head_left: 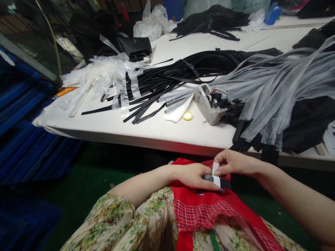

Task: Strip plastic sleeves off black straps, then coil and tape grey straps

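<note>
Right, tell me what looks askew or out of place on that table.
Several black strips splay at uneven angles from the black bundle, and crumpled plastic lies heaped untidily at its left end. Nothing looks spilled or damaged.

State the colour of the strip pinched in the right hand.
The strip is white, showing best in the head view.

no text can be read; marks on the white device [204, 106] are too small.

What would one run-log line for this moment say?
right hand: pinching white strip | left hand: at strip's lower end | below: red apron | ahead: black straps on white table
</note>
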`<state>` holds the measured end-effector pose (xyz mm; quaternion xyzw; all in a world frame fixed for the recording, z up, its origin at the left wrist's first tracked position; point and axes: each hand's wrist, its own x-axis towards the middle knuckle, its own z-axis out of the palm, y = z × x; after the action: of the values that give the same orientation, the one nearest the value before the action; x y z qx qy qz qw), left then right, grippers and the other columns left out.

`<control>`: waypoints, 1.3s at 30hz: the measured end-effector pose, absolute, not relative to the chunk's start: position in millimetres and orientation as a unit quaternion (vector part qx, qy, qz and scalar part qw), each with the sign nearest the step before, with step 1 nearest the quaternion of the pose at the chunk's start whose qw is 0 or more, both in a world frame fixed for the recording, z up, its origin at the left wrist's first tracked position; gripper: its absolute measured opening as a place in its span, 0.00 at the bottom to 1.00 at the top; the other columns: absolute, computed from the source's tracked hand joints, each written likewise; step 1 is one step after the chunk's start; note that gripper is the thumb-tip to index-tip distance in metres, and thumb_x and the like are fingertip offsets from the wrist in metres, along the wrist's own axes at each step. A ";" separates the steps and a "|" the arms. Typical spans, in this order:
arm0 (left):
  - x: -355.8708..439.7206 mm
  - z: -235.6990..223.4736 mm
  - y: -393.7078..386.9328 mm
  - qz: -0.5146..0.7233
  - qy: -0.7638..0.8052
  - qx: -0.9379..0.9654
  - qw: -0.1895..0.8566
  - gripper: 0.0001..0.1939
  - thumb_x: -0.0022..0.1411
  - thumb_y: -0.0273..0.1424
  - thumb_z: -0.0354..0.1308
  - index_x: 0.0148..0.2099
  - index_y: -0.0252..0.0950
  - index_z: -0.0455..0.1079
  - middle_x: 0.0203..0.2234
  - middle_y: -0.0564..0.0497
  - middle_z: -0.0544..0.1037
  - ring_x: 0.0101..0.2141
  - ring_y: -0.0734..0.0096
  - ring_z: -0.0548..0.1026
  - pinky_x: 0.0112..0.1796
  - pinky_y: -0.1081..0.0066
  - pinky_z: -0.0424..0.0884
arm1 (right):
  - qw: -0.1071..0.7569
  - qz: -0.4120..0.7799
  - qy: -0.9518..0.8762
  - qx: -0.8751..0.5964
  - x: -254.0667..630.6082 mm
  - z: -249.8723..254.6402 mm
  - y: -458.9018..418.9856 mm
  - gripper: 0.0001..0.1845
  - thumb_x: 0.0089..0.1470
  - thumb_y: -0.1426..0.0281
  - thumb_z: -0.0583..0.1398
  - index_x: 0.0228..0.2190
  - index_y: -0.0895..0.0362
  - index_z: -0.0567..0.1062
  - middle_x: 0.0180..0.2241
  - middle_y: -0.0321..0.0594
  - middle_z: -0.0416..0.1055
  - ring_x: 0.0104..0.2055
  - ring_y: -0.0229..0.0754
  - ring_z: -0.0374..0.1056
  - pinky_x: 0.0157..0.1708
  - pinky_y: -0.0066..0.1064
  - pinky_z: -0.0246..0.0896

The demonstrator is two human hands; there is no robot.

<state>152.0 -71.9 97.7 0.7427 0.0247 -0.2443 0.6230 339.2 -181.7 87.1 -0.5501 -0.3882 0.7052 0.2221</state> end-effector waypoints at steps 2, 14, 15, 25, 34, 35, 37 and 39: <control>151.6 98.1 -75.4 -0.237 0.015 0.757 0.608 0.14 0.60 0.41 0.59 0.33 0.35 0.68 0.24 0.56 0.68 0.25 0.77 0.66 0.27 0.76 0.61 | 0.194 0.716 -0.392 -0.544 337.3 88.1 -181.6 0.17 0.40 0.60 0.70 0.25 0.61 0.76 0.22 0.35 0.73 0.23 0.34 0.65 0.25 0.24 0.59; 167.4 47.1 -67.4 -0.049 0.286 0.471 0.833 0.15 0.44 0.37 0.65 0.29 0.33 0.68 0.20 0.55 0.69 0.22 0.75 0.66 0.27 0.72 0.62 | 0.144 0.122 -0.768 -0.612 320.9 77.2 -201.2 0.22 0.57 0.76 0.53 0.53 0.59 0.71 0.51 0.50 0.71 0.52 0.48 0.68 0.52 0.39 0.65; 168.6 46.8 -65.3 -0.032 0.290 0.463 0.837 0.13 0.44 0.36 0.63 0.29 0.33 0.68 0.19 0.54 0.69 0.22 0.75 0.66 0.27 0.72 0.62 | 0.149 0.104 -0.768 -0.613 321.7 70.9 -202.1 0.25 0.56 0.77 0.53 0.55 0.60 0.69 0.54 0.51 0.69 0.54 0.49 0.66 0.54 0.40 0.64; 167.0 52.8 -52.8 0.023 0.292 0.444 0.846 0.11 0.45 0.34 0.60 0.29 0.32 0.68 0.19 0.55 0.68 0.22 0.77 0.62 0.26 0.74 0.55 | 0.248 0.077 -0.723 -0.640 308.1 62.7 -194.2 0.29 0.54 0.76 0.55 0.58 0.58 0.65 0.57 0.51 0.65 0.59 0.49 0.62 0.57 0.43 0.62; 160.9 36.3 -69.9 0.024 0.343 0.458 0.820 0.08 0.39 0.31 0.54 0.26 0.34 0.65 0.14 0.55 0.67 0.18 0.76 0.63 0.22 0.75 0.56 | 0.405 0.040 -0.479 -0.778 445.0 59.5 -95.0 0.21 0.46 0.61 0.63 0.41 0.58 0.77 0.45 0.50 0.74 0.50 0.54 0.68 0.54 0.47 0.59; 159.9 35.0 -71.7 0.026 0.342 0.458 0.820 0.08 0.39 0.31 0.54 0.26 0.35 0.65 0.14 0.56 0.67 0.17 0.76 0.62 0.21 0.75 0.56 | 0.405 0.092 -0.463 -0.783 451.9 55.5 -86.5 0.22 0.42 0.60 0.65 0.39 0.58 0.78 0.44 0.49 0.75 0.48 0.55 0.69 0.53 0.46 0.59; 157.4 33.3 -73.8 0.032 0.341 0.448 0.826 0.08 0.40 0.32 0.55 0.27 0.35 0.64 0.14 0.56 0.67 0.17 0.77 0.62 0.21 0.76 0.55 | 0.411 0.160 -0.442 -0.781 456.8 47.8 -75.4 0.20 0.38 0.58 0.67 0.33 0.57 0.80 0.40 0.46 0.77 0.44 0.52 0.70 0.49 0.42 0.62; 155.1 32.4 -74.4 0.035 0.343 0.436 0.831 0.09 0.40 0.33 0.55 0.27 0.35 0.65 0.14 0.56 0.68 0.17 0.77 0.62 0.21 0.76 0.55 | 0.426 0.177 -0.427 -0.778 455.5 42.4 -70.5 0.19 0.38 0.55 0.66 0.29 0.57 0.80 0.35 0.45 0.77 0.40 0.50 0.71 0.45 0.38 0.63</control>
<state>155.1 -74.4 32.4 0.4360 0.3430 0.0345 0.8313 455.5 -70.5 42.4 -0.7777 -0.4272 0.1768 0.4260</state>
